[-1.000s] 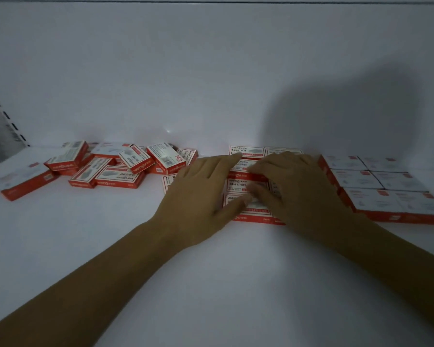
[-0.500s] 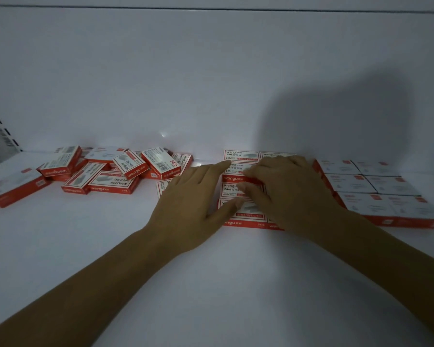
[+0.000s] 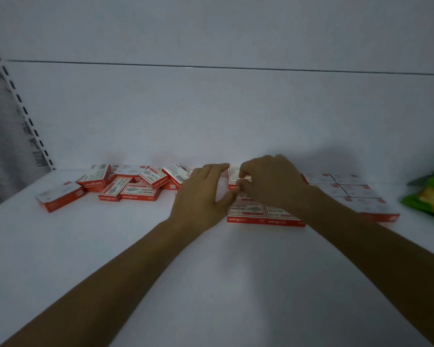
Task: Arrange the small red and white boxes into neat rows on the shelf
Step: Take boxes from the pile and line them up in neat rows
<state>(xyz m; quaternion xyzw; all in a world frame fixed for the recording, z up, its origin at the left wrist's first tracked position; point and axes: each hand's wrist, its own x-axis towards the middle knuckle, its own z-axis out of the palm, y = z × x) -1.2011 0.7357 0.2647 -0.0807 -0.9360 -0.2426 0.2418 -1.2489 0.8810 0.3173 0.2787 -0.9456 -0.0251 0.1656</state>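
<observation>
While being straightened, small red and white cardboard boxes [image 3: 248, 212] sit on the white shelf [image 3: 211, 284].
Left hand [image 3: 201, 196] presses straight fingers against their side for even rows; right hand [image 3: 271, 186] curls fingers on top, grip unclear.

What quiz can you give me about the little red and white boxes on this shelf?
1. True or false: the jumbled pile of boxes lies to the left of both hands.
2. What lies at the far right edge of the shelf? A) a green packet B) a blue cup C) a book
3. Fill in: the left hand and the right hand are both at the ____ neat block.
Key: 1 true; 2 A; 3 middle block.
</observation>
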